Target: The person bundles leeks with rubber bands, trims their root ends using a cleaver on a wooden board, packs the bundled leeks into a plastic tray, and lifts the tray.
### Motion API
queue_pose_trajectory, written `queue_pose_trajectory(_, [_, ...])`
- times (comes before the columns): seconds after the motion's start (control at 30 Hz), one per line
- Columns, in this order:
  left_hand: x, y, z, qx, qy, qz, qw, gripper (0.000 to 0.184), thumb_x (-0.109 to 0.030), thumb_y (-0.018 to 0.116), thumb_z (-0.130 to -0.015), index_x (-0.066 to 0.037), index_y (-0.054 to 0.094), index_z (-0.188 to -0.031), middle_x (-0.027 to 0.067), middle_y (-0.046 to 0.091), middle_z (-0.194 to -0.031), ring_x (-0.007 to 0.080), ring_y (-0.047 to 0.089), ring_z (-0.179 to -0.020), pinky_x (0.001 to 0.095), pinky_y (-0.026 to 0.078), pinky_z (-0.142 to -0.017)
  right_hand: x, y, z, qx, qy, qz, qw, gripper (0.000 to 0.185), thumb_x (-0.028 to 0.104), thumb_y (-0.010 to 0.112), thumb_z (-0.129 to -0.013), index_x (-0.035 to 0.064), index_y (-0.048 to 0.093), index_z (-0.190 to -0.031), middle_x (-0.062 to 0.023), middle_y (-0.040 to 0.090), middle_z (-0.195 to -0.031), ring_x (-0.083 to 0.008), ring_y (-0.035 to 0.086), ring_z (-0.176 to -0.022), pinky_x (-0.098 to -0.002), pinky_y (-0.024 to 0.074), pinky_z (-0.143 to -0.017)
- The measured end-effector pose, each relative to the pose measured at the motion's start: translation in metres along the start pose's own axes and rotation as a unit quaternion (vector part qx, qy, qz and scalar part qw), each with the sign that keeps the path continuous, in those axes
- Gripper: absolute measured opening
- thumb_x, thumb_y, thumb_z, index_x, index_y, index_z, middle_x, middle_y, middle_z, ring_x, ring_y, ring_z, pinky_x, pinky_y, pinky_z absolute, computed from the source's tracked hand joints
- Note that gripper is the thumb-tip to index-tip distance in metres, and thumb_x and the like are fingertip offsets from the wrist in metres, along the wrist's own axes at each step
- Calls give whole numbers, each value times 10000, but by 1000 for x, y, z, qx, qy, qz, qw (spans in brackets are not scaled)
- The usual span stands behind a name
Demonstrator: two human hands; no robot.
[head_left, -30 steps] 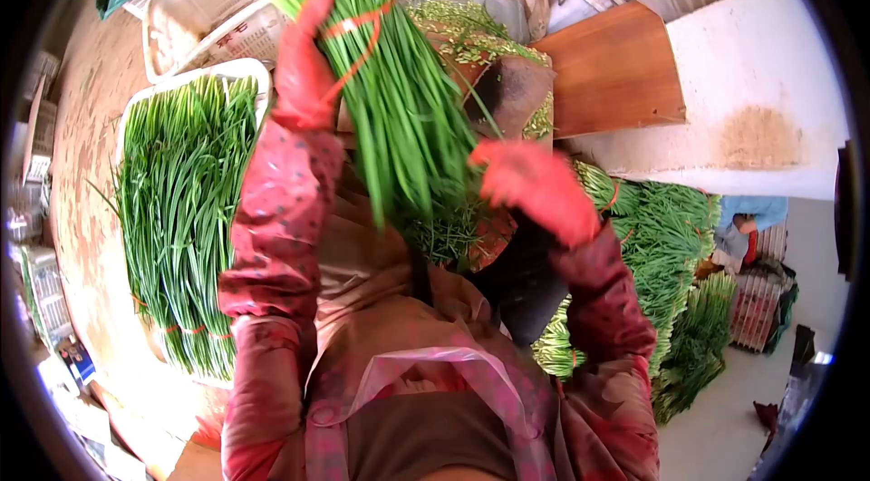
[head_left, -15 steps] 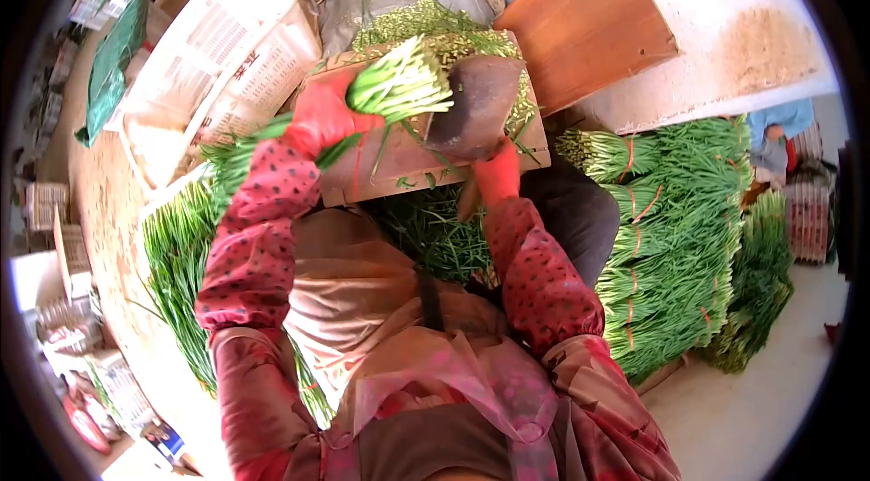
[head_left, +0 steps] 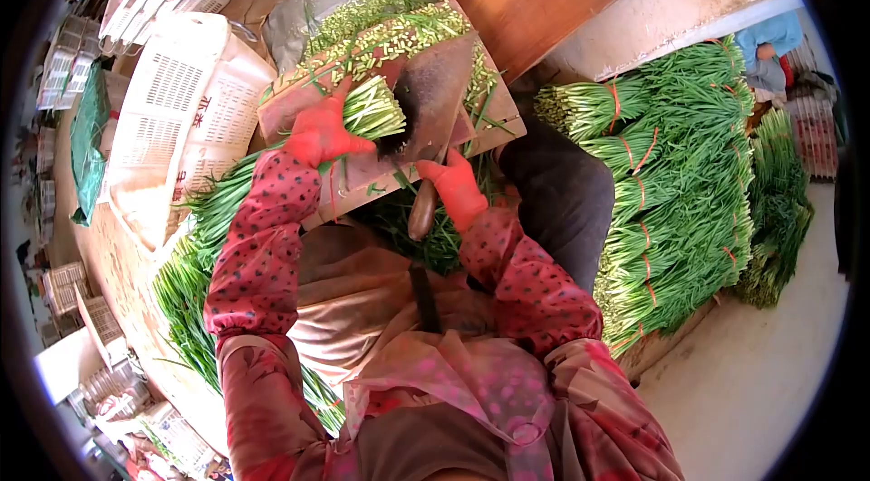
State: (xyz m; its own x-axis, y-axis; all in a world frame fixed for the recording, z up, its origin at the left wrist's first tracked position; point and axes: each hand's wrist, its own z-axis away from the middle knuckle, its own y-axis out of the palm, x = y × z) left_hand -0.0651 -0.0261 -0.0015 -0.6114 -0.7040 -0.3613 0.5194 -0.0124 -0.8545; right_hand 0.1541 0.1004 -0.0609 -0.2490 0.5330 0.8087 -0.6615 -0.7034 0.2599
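Left hand clasps the bunch, pale at one end, green behind. Right hand grips the broad, dark knife

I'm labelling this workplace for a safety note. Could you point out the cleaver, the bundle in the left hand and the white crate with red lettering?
Cleaver (head_left: 441, 93), head view: on the blade.
Bundle (head_left: 375, 109), head view: on the pale stalk ends.
White crate (head_left: 216, 105), head view: on its side wall.

Matt metal cleaver blade
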Motion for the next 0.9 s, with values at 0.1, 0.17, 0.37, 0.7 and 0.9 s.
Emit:
queue_pose_trajectory(0.1, [1, 4, -6, -2, -22, 31, 999, 1115, -424, 856, -589, -96, 297, -1497, 211, 595, -1269, 346, 595, -1147, 398, 467, -975, 42, -1, 23, 37, 61, -95, 993, 413, 114, 633, -861, 10, 542, -1250, -68, 616, -819, -157, 583, -634, -325, 511, -573])
queue_pose_trajectory(0.17, [1, -3, -2, -12, -25, 67, 997, 1077, -408, 845, -600, -110, 319, -1491, 208, 614, -1238, 340, 611, -1120, 392, 477, -961, 61, -9, 27, -20, -28, 179, 983, 214, 139, 579, -879, 7, 544, -1045, -147, 634, -808, -278, 644, -676, -412, 521, -633])
queue_pose_trajectory(0.37, [-10, -7, 2, -19, -20, 50, 998, 1025, -384, 842, -585, -112, 381, -1458, 213, 619, -1220, 343, 614, -1112, 392, 479, -963, 61, 18, 36, -5, -196, 528, 827, 250, 180, 561, -887, 69, 521, -1107, -221, 649, -921, -434, 619, -864, -503, 508, -742])
queue_pose_trajectory(0.7, [70, 20, 5, -67, 60, 160, 983, 1231, -447, 878, -576, -121, 185, -1539, 241, 484, -1393, 349, 499, -1267, 396, 407, -1055, 57, 7, 5, 39, -273, 555, 785, 264, 205, 591, -884, 37, 548, -1084, -185, 653, -871, -368, 655, -743, -467, 520, -660])
queue_pose_trajectory(0.9, [95, -14, 87, -75, -45, 169, 982, 1227, -475, 867, -592, -55, 190, -1525, 251, 407, -1450, 367, 397, -1349, 383, 331, -1116, 76, -15, -31, 55, -28, 56, 996, 171, 160, 604, -898, 46, 555, -1016, -35, 562, -728, -148, 527, -547, -310, 468, -487])
